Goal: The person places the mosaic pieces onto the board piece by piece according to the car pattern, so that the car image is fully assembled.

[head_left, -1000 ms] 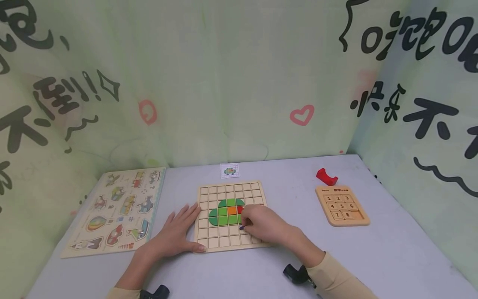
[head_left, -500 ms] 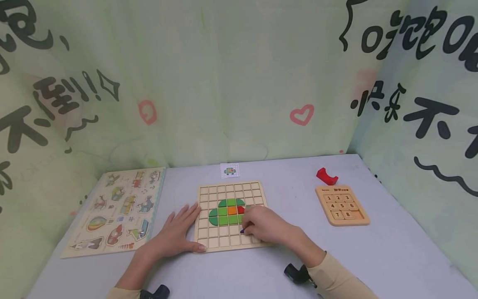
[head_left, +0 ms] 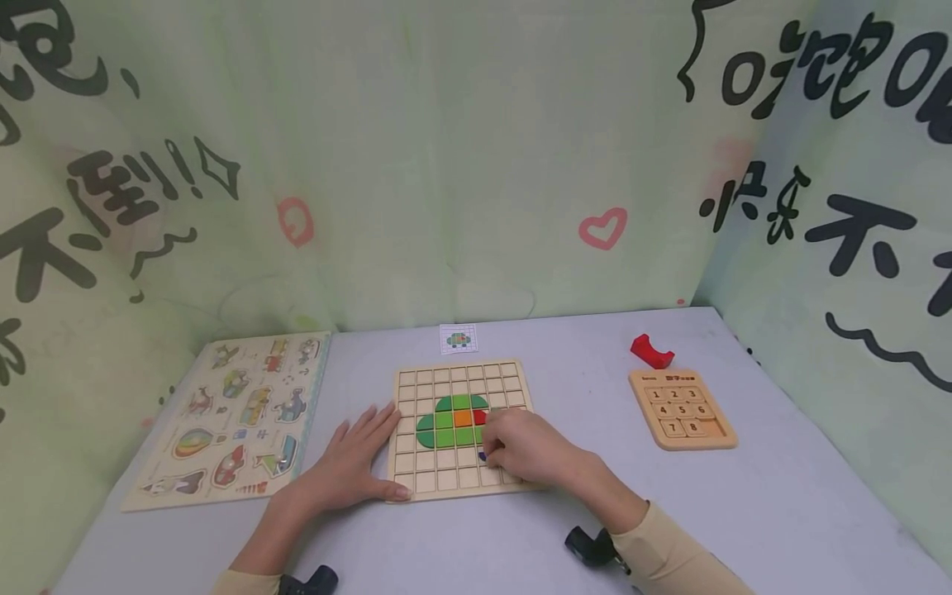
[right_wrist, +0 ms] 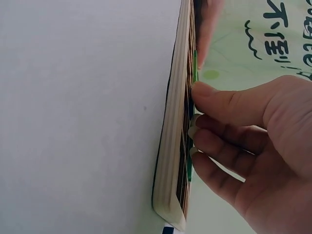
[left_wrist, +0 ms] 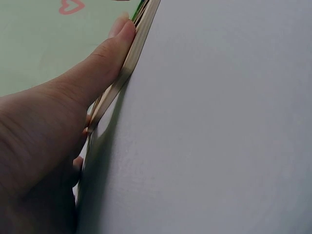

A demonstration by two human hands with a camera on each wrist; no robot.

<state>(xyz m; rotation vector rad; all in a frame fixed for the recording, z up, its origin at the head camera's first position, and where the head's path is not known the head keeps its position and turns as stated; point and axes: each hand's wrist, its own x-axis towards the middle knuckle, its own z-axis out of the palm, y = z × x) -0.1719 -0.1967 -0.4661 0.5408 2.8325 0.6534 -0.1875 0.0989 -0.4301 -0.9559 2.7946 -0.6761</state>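
Note:
A wooden grid board (head_left: pixel 425 482) lies on the table, carrying a block picture of green tiles (head_left: pixel 444 438), an orange tile (head_left: pixel 463 418) and a red tile (head_left: pixel 479 417). Fingers spread, my left hand (head_left: pixel 348 469) rests at the board's left edge; the left wrist view has its thumb (left_wrist: pixel 105 61) along the rim. With curled fingers, my right hand (head_left: pixel 531 446) pinches a small dark blue piece (head_left: pixel 483 455) over the lower right of the picture. Its fingers cover much of that piece and some squares. In the right wrist view the fingertips (right_wrist: pixel 202 89) meet the board's surface.
Behind the board lies a small picture card (head_left: pixel 458 339) with a similar design. A large picture puzzle board (head_left: pixel 223 421) is on the left. On the right are a wooden number puzzle (head_left: pixel 683 411) and a red arched block (head_left: pixel 651 352). Printed curtains surround the table.
The right hand shifts very slightly toward me with the dark blue piece, staying over the same part of the board. The left hand keeps its place.

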